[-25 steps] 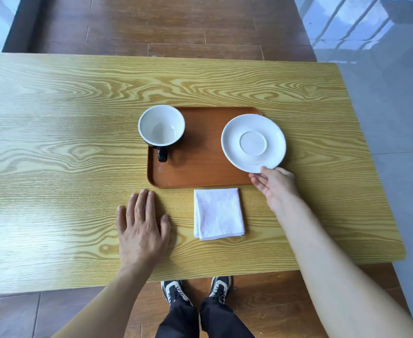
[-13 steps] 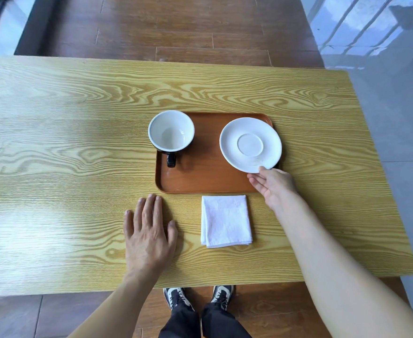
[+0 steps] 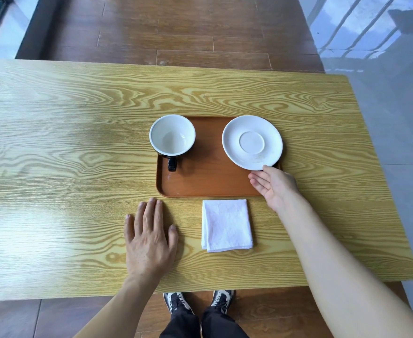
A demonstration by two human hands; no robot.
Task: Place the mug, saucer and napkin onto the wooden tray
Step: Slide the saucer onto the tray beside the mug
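A brown wooden tray [image 3: 210,181] lies mid-table. On its left end stands a mug [image 3: 172,136], black outside and white inside, empty, handle pointing toward me. A white saucer [image 3: 252,142] rests on the tray's right end, reaching to the tray's right rim. My right hand [image 3: 273,185] is just below the saucer's near edge, fingers spread and palm showing, only the thumb tip at the rim. A folded white napkin [image 3: 226,225] lies on the table in front of the tray. To the napkin's left, my left hand [image 3: 149,236] lies flat on the table.
The light wooden table [image 3: 66,142] ends close to my body and at the right, where grey tiled floor shows. My feet [image 3: 198,302] are under the near edge. Dark wood floor lies beyond the far edge.
The saucer has shifted left, further onto the tray's right end. My right hand's fingers have opened off its near edge. The left hand stays flat on the table.
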